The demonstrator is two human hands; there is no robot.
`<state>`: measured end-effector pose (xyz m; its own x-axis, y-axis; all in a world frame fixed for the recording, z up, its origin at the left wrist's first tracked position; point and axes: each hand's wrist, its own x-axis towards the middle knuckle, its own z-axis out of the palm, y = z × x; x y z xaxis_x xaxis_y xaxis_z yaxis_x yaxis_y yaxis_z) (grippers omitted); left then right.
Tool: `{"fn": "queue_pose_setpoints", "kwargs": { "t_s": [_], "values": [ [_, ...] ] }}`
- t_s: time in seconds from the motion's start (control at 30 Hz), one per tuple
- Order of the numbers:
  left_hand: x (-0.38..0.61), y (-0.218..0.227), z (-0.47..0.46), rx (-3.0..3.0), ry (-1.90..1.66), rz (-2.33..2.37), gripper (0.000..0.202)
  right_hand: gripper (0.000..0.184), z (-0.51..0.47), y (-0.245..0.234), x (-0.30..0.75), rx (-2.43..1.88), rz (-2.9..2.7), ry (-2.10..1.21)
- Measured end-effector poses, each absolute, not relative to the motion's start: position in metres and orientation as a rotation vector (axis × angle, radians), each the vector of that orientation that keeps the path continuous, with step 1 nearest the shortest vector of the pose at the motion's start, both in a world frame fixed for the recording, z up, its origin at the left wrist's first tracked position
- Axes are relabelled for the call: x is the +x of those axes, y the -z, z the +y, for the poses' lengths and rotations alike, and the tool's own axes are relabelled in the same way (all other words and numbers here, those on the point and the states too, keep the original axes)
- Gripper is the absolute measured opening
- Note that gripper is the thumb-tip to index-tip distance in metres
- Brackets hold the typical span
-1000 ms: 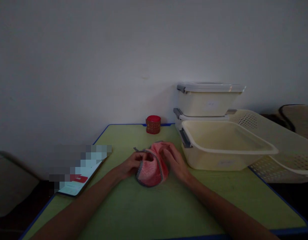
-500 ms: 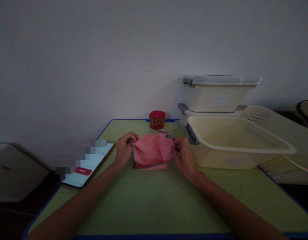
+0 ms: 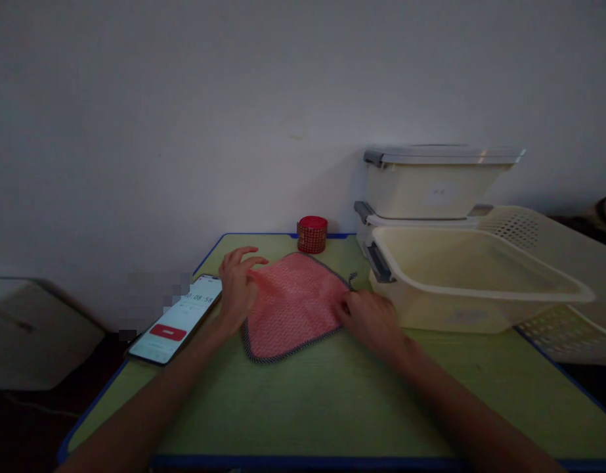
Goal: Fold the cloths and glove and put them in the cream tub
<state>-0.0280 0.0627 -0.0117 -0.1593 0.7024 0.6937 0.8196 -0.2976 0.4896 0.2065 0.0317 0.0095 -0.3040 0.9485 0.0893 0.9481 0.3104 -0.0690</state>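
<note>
A pink waffle-textured cloth point(image 3: 295, 305) with a black-and-white edging lies spread on the table, slightly wrinkled, its left part raised. At its left corner is my left hand point(image 3: 238, 289), fingers apart and curved, the cloth bunched against its thumb side. The corner there is hidden behind the hand. My right hand point(image 3: 371, 318) is closed on the cloth's right edge, fingertips tucked in. Beyond that hand a small loop of edging point(image 3: 352, 279) sticks up.
On the left lies a phone point(image 3: 177, 322) showing a timer. A red roll point(image 3: 312, 234) stands at the table's back edge. To the right are an open cream bin point(image 3: 440, 312), stacked lidded boxes point(image 3: 421, 190) and a perforated basket point(image 3: 568, 243). The green table point(image 3: 303, 414) has a blue rim.
The crumpled cloth has been opened out flatter and wider, its near edge now closer to me. My left hand's fingers have spread; my right hand has moved slightly right and nearer.
</note>
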Motion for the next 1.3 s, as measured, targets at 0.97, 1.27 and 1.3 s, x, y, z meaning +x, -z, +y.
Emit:
{"fn": "queue_pose_setpoints", "kwargs": {
  "t_s": [0.97,1.27,1.3],
  "values": [
    [0.011,0.04,0.042,-2.804,0.295,-1.485,0.05,0.047,0.051,0.022,0.209,-1.024,-2.674,-0.234],
    [-0.003,0.044,0.059,-2.638,0.2,-1.591,0.055,0.064,0.06,0.028,0.216,-1.155,-2.82,-0.143],
    [-0.003,0.044,0.059,-2.637,0.205,-1.589,0.054,0.062,0.059,0.026,0.217,-1.133,-2.839,-0.165]
  ]
}}
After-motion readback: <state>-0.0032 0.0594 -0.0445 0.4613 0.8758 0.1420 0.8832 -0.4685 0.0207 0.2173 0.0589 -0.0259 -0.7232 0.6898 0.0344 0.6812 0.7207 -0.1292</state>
